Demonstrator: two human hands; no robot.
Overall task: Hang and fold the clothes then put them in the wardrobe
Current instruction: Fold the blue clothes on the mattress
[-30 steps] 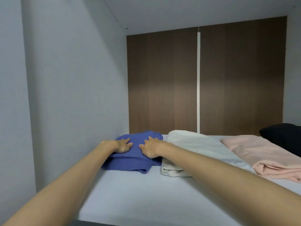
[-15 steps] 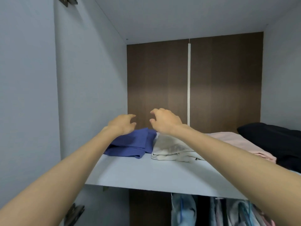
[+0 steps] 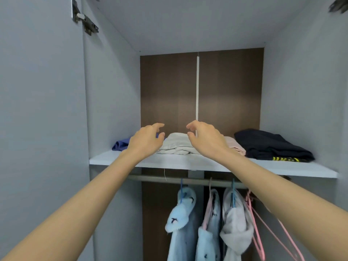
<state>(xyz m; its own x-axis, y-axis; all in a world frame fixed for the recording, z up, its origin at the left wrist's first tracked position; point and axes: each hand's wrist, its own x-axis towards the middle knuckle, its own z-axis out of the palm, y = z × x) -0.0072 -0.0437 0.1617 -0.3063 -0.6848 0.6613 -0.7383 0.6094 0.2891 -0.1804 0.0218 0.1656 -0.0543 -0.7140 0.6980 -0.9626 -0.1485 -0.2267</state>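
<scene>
Blue folded garment (image 3: 120, 145) lies on the shelf (image 3: 273, 165) just left of my left hand (image 3: 145, 143), cream one (image 3: 177, 146) between it and my right hand (image 3: 208, 142), and I see both hands loosely curled, empty.

A home wardrobe (image 3: 113, 95) interior: folded clothes (image 3: 267, 145) on a shelf (image 3: 188, 163), garments (image 3: 181, 215) on a rail (image 3: 160, 178)

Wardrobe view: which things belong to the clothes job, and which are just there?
Job: folded blue garment, cream garment, pink garment, black garment on the shelf; pale blue clothes hanging on the rail; empty pink hanger.
Just there: door hinge, brown back panel.
</scene>
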